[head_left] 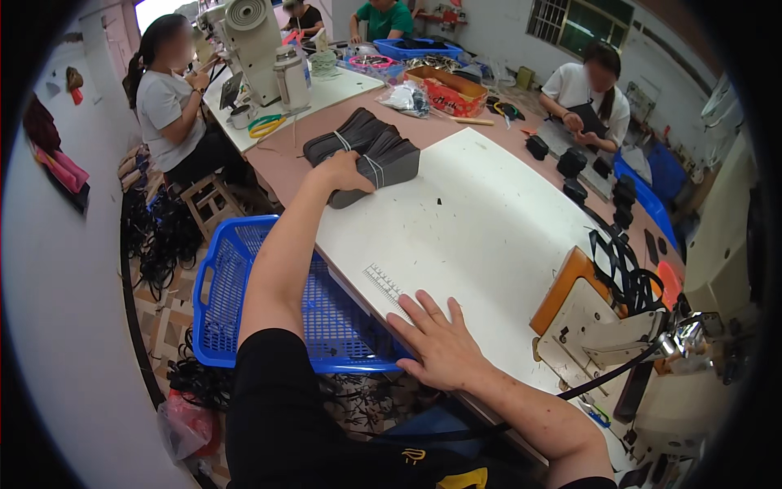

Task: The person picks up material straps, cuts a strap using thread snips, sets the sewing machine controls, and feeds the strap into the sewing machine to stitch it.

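Note:
At the far left of the white tabletop (489, 212), my left hand (344, 171) reaches out and grips the near end of a bundle of dark grey flat pieces (397, 161). Pale bands tie the stacked pieces, which fan out slightly. Some of that hand's fingers are hidden against the stack. My right hand (444, 346) lies flat on the tabletop near its front edge, fingers spread, holding nothing. Beside its fingertips is a printed ruler scale (383, 281). Small dark scraps are scattered across the white surface.
A blue plastic basket (213, 314) sits below the table edge at left. A sewing machine (603, 326) with black straps (623, 269) stands at right. Co-workers sit at the far left, back and right. A thermos (290, 77) and an orange box (448, 91) stand farther back.

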The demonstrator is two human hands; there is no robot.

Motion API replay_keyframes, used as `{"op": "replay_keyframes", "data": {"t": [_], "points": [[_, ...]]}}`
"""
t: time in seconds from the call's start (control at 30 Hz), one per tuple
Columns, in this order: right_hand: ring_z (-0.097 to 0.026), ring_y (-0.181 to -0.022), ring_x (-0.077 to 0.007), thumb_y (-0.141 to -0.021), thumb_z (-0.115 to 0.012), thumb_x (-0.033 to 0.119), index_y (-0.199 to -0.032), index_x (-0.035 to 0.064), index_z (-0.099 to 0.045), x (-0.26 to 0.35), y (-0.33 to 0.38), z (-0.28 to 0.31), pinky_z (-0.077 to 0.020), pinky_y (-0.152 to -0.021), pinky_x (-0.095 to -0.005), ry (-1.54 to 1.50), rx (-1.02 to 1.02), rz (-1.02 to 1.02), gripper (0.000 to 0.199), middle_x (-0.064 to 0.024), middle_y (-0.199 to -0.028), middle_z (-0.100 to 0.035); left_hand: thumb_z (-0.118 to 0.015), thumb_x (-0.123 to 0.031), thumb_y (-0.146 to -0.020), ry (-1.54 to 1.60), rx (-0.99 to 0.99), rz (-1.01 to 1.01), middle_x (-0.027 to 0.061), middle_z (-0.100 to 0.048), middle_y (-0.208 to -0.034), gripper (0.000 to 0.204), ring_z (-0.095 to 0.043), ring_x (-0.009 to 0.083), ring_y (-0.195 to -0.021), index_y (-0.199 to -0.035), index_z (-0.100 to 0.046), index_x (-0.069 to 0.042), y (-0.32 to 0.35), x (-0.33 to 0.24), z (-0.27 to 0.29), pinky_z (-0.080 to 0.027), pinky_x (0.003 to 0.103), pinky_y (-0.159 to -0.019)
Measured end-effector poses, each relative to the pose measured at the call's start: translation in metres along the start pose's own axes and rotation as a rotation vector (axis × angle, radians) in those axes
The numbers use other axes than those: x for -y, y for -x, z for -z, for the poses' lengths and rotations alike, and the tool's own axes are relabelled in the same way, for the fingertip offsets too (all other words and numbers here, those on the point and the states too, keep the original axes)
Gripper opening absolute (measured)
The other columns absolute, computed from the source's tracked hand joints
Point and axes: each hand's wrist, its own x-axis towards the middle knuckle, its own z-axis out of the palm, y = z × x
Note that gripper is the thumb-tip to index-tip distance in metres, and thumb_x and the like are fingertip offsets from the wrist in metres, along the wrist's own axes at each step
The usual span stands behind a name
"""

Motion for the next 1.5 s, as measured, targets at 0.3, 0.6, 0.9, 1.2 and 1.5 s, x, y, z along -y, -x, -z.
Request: {"op": "replay_keyframes", "data": {"t": [0.3, 0.6, 0.9, 1.2, 1.5], "points": [[-0.014, -0.136, -0.0295, -0.083, -0.056, 0.034, -0.137, 0.0153, -0.032, -0.004, 0.000, -0.001, -0.0124, -0.106, -0.0563, -0.020, 0.031, -0.018, 0.062, -0.0112, -0.145, -0.022, -0.069, -0.022, -0.054, 0.023, -0.400, -0.071, 0.0245, -0.058, -0.099, 0.051, -0.056, 0.0388, -0.093, -0.097, -0.056, 0.005, -0.008, -0.004, 0.035, -0.046, 0.041, -0.083], [-0.019, -0.135, -0.0302, -0.082, -0.058, 0.029, -0.135, 0.0134, -0.035, -0.008, 0.000, -0.004, -0.0190, -0.104, -0.0573, -0.065, -0.028, 0.006, 0.060, -0.0120, -0.143, -0.026, -0.070, -0.028, -0.068, -0.173, -0.681, -0.017, 0.0170, -0.050, -0.122, 0.066, -0.049, 0.0339, -0.112, -0.124, -0.044, -0.006, -0.077, 0.044, 0.058, -0.042, 0.047, -0.091], [-0.020, -0.134, -0.0277, -0.081, -0.058, 0.030, -0.134, 0.0130, -0.036, -0.010, -0.001, -0.003, -0.0198, -0.102, -0.0586, -0.093, -0.049, 0.021, 0.059, -0.0098, -0.143, -0.027, -0.068, -0.032, -0.074, 0.127, -0.839, 0.189, 0.0201, -0.021, -0.144, 0.069, -0.018, 0.0415, -0.131, -0.135, -0.037, -0.018, -0.099, 0.078, -0.022, -0.024, 0.053, -0.104], [-0.021, -0.134, -0.0266, -0.081, -0.057, 0.030, -0.133, 0.0104, -0.039, -0.006, 0.003, -0.011, -0.0162, -0.106, -0.0542, -0.085, -0.123, 0.010, 0.058, -0.0109, -0.142, -0.030, -0.068, -0.033, -0.073, 0.483, -0.982, 0.159, 0.0302, -0.022, -0.140, 0.071, -0.024, 0.0406, -0.130, -0.130, -0.040, -0.001, -0.078, 0.073, -0.001, -0.023, 0.039, -0.106], [-0.031, -0.128, -0.0292, -0.080, -0.060, 0.033, -0.120, 0.0064, -0.050, -0.019, 0.011, -0.023, -0.0268, -0.101, -0.0512, -0.087, -0.279, 0.019, 0.050, -0.0148, -0.132, -0.040, -0.061, -0.016, -0.085, 1.045, -0.520, -0.423, 0.0117, -0.059, -0.106, 0.037, -0.056, 0.0150, -0.097, -0.114, -0.052, 0.005, 0.005, -0.162, 0.006, -0.045, 0.025, -0.081]]}}
